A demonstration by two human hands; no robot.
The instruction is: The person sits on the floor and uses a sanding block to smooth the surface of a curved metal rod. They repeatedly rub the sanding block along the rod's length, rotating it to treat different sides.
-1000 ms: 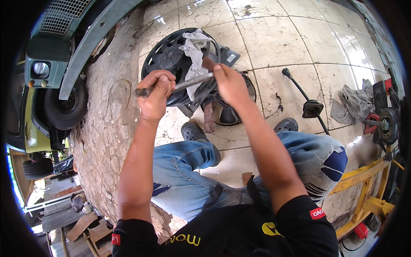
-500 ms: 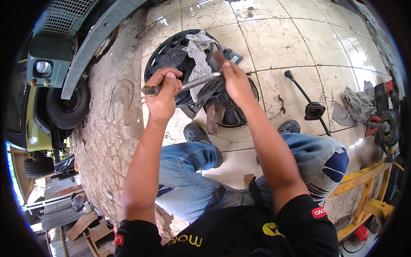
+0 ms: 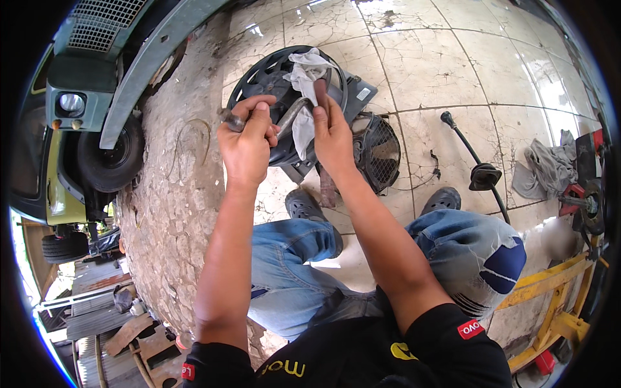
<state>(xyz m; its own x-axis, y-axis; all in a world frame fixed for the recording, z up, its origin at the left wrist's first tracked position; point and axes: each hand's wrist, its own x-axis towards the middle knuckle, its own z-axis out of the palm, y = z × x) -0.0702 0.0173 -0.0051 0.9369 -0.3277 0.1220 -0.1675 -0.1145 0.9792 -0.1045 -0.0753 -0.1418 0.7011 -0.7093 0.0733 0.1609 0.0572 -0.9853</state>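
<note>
Cream tiled floor (image 3: 446,71): filling upper right of frame. Black fan (image 3: 270,84): lying on it, upper centre. Pale cloth (image 3: 309,68): draping over the fan. Metal bar (image 3: 289,119): sitting at centre, left hand (image 3: 247,149) clamping its left end, its length rising rightward toward the right hand (image 3: 334,142). Brown piece (image 3: 321,90): pointing up-frame, the right hand gripping its base; whether it is joining the bar, cannot tell.

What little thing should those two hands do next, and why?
Maybe hold the left hand steady and turn the right hand just slightly. The left hand is wrapped around the metal bar, while the right pinches a brown piece close to the bar's bent end. With one hand bracing, a small turn seems easier to control.
</note>
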